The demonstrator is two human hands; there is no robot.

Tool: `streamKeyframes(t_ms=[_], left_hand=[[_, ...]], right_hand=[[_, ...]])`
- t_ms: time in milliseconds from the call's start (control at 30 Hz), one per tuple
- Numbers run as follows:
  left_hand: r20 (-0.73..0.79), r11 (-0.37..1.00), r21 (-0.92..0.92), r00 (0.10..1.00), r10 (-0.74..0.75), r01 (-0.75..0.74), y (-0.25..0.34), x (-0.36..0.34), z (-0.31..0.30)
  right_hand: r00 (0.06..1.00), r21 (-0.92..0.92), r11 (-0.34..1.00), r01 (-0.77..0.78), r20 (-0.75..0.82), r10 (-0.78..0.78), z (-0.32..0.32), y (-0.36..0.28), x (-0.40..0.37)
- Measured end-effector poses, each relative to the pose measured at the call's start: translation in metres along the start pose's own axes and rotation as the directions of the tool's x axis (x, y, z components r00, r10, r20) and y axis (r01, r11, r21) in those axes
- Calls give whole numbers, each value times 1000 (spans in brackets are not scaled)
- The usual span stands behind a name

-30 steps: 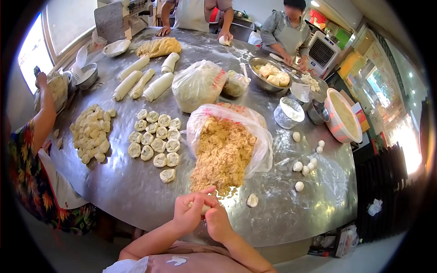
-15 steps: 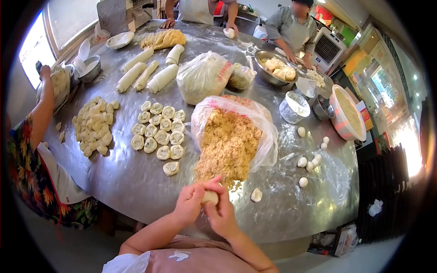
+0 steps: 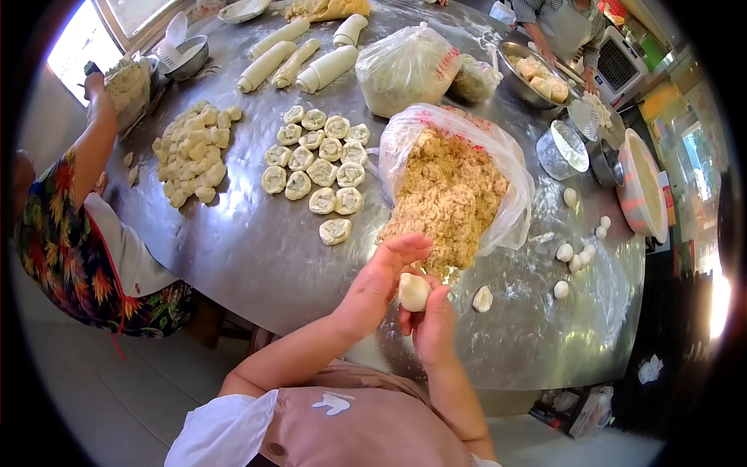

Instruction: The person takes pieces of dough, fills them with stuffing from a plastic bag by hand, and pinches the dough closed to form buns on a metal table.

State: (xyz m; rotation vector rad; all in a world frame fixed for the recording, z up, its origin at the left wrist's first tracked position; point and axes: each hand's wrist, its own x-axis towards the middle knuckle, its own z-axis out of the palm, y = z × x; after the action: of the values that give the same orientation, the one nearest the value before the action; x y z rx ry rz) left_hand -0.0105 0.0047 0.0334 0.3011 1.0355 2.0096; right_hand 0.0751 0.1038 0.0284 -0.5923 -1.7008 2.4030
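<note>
A pale, smooth dough ball (image 3: 414, 293) with a slightly pointed top sits between my two hands, close above the near edge of the table. My right hand (image 3: 436, 327) grips it from below and the right, its thumb and fingers curled round. Beside it, my left hand (image 3: 373, 289) is open, fingers stretched out over the ball and its palm facing it. Just beyond my fingers, crumbly brown filling (image 3: 447, 202) spills from a clear plastic bag (image 3: 510, 198). A small shaped dough piece (image 3: 482, 299) lies to the right of my hands.
Round filled pastries (image 3: 322, 172) stand in rows left of the bag, with dough lumps (image 3: 194, 152) farther left. Dough rolls (image 3: 327, 68) and a tied bag (image 3: 405, 70) lie behind. Small white balls (image 3: 564, 252) are at right. A person's arm (image 3: 97, 132) reaches in at left; another person works at back right.
My left fingers have opened away from the dough ball, which now shows more fully in my right hand. The view has shifted, so the table's contents appear farther right and higher.
</note>
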Motion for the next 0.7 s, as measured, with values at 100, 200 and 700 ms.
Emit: streamKeyframes(t_ms=[100,200,700], left_hand=[[-9,930,368,1000,16,-11,-8,-1,-2],[6,896,430,992,123,-113,-33,6,-12],[-178,-107,937,719,671,332,-16,13,-112]], right_hand=[[998,-44,997,59,17,-58,6,12,2],[993,-188,977,102,-40,-111,-7,18,2],[618,65,886,458,-740,-265,-208,-75,14]])
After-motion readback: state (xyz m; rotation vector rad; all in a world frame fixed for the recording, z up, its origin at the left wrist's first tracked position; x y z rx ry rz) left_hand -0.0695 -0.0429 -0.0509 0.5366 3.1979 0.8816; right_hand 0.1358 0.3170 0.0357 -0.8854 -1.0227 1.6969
